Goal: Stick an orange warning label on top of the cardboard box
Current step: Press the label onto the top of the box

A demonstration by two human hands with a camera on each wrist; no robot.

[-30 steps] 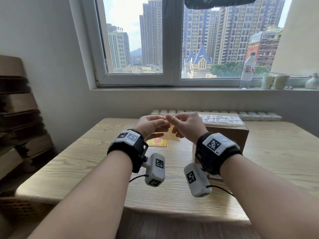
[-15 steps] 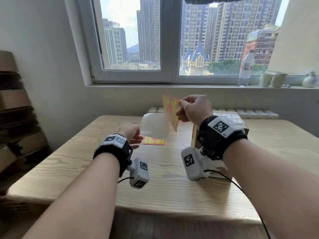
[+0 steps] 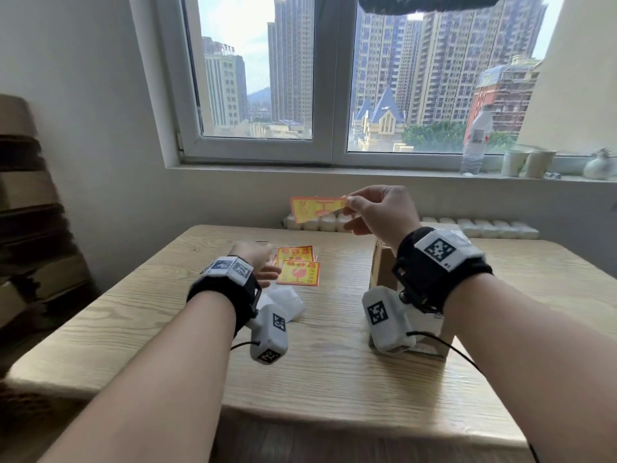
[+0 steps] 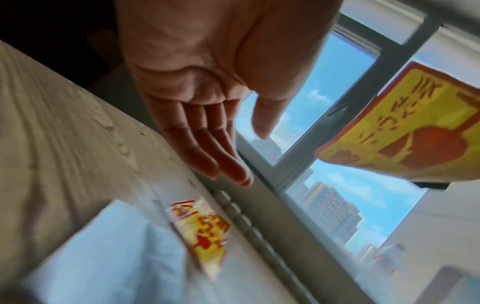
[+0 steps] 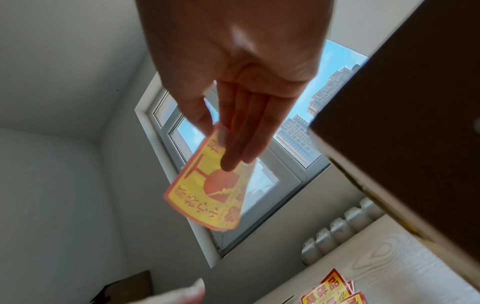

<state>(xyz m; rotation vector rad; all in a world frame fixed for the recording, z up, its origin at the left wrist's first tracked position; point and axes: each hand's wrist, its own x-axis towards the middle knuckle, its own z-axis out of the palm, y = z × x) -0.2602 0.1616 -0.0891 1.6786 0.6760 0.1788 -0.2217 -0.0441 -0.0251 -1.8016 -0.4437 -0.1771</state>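
Observation:
My right hand (image 3: 349,206) is raised above the table and pinches one end of an orange-and-yellow warning label (image 3: 316,208), which sticks out to the left in the air. The label (image 5: 207,195) hangs from thumb and fingers in the right wrist view, and it shows at the right edge (image 4: 405,127) of the left wrist view. The cardboard box (image 3: 382,265) stands on the table under my right wrist, mostly hidden by it; its dark side (image 5: 415,123) fills the right wrist view's right. My left hand (image 3: 267,267) hovers low over the table, fingers (image 4: 226,160) straight, holding nothing.
Spare labels (image 3: 298,269) lie stacked on the wooden table (image 3: 334,362) just right of my left hand. A white backing sheet (image 3: 283,302) lies near my left wrist. A bottle (image 3: 475,142) and cups (image 3: 527,163) stand on the sill; flattened cartons (image 3: 26,228) are stacked far left.
My left hand has let go of the white backing sheet, which now lies on the table, and has opened. My right hand has turned the peeled label roughly level.

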